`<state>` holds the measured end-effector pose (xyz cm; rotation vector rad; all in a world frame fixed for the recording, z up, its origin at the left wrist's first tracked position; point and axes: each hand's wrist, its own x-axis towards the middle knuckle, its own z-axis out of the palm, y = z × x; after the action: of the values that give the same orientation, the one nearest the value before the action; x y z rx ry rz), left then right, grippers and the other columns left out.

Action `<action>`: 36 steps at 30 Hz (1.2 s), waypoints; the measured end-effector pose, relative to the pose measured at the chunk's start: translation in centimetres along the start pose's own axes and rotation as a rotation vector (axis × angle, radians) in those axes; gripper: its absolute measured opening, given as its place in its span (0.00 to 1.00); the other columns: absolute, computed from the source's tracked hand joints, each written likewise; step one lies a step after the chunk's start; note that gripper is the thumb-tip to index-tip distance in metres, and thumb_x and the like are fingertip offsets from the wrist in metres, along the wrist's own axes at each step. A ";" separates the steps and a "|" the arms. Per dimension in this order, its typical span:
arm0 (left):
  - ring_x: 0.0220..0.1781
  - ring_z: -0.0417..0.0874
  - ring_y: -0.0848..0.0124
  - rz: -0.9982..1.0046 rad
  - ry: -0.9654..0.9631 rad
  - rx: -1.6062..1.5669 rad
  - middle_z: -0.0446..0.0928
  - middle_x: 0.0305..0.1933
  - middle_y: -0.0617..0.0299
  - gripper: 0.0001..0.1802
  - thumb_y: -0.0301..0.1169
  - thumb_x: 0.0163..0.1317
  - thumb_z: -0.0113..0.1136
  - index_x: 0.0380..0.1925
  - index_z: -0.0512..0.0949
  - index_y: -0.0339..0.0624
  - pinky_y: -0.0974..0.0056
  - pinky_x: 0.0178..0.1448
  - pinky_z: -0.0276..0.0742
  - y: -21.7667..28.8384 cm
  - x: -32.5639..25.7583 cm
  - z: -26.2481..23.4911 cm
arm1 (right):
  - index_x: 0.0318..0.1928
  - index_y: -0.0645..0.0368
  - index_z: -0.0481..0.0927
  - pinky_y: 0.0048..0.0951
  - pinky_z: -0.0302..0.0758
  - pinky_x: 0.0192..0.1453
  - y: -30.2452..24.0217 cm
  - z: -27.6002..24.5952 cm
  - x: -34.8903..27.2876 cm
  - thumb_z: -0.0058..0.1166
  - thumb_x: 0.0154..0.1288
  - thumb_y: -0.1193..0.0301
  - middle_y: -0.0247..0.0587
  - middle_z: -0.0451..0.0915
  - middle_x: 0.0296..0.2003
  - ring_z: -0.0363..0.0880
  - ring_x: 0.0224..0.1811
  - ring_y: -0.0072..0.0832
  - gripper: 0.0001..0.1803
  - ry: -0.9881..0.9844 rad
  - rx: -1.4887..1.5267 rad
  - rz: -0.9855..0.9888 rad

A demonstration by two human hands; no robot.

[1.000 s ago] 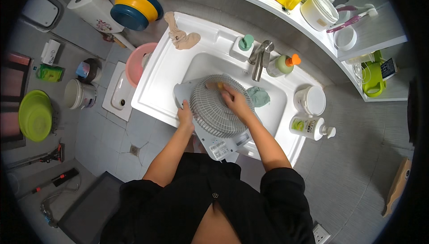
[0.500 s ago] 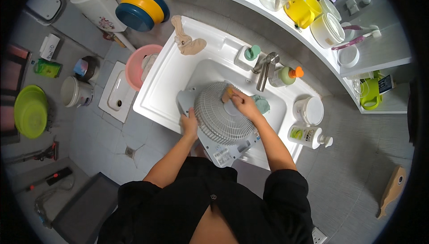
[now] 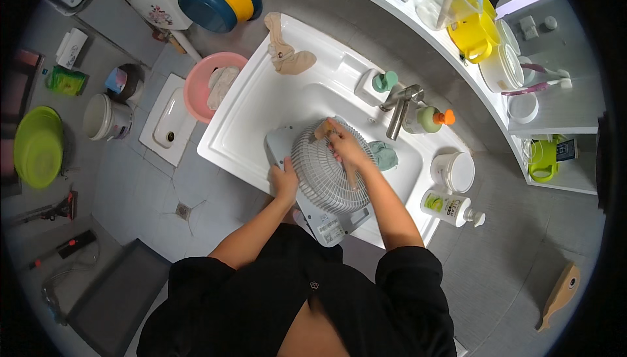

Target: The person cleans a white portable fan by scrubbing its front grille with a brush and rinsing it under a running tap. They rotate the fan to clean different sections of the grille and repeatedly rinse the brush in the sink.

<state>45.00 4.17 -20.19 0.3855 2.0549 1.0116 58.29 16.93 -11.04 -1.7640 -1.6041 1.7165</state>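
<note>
A grey fan housing with a round, ribbed grille (image 3: 320, 174) on a flat plate (image 3: 281, 145) rests tilted over the front of the white sink (image 3: 225, 125). My left hand (image 3: 285, 182) grips the plate's left edge, thumb on top and the other fingers partly hidden. In my right hand (image 3: 345, 146) is a wooden brush (image 3: 322, 129), fingers wrapped round its handle. Its head lies against the upper part of the grille, and the handle end shows below my palm. A crumpled green cloth (image 3: 383, 155) lies in the basin just right of the grille.
Behind the basin stand a faucet (image 3: 400, 112) and two pump bottles, one with a green top (image 3: 384, 81), one orange (image 3: 444, 117). A white tub (image 3: 453, 172) and lotion bottle (image 3: 450, 207) sit on the right rim. Beige socks (image 3: 290, 62) lie back left, near a pink basin (image 3: 196, 89).
My right hand has shifted on the grille and the brush has turned, so its handle now shows below the palm. My left hand keeps its hold on the plate. The whole view has shifted slightly.
</note>
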 end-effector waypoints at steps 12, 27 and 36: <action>0.25 0.75 0.70 -0.030 0.018 -0.074 0.74 0.31 0.54 0.22 0.44 0.65 0.49 0.40 0.69 0.31 0.66 0.28 0.72 -1.8 -0.2 1.4 | 0.57 0.53 0.67 0.24 0.65 0.16 0.6 2.0 0.9 0.50 0.64 0.65 0.41 0.77 0.28 0.66 0.13 0.21 0.22 0.238 -0.270 -0.254; 0.31 0.76 0.68 -0.103 -0.090 -0.250 0.72 0.38 0.49 0.30 0.48 0.64 0.48 0.46 0.62 0.25 0.65 0.30 0.75 -2.0 -0.2 1.1 | 0.58 0.53 0.68 0.30 0.74 0.33 2.3 0.2 -2.1 0.53 0.60 0.65 0.48 0.78 0.37 0.76 0.28 0.32 0.25 0.184 -0.138 -0.076; 0.50 0.73 0.49 -0.182 -0.098 -0.285 0.71 0.47 0.37 0.31 0.48 0.65 0.44 0.46 0.66 0.22 0.57 0.54 0.66 -0.6 -0.6 0.5 | 0.59 0.53 0.65 0.29 0.73 0.21 6.6 -2.4 -5.5 0.53 0.60 0.65 0.45 0.78 0.31 0.74 0.18 0.27 0.26 0.213 -0.118 -0.182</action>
<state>45.79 3.76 -20.54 0.0958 1.7901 1.1301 65.15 11.33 -12.04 -1.7245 -1.7398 1.3310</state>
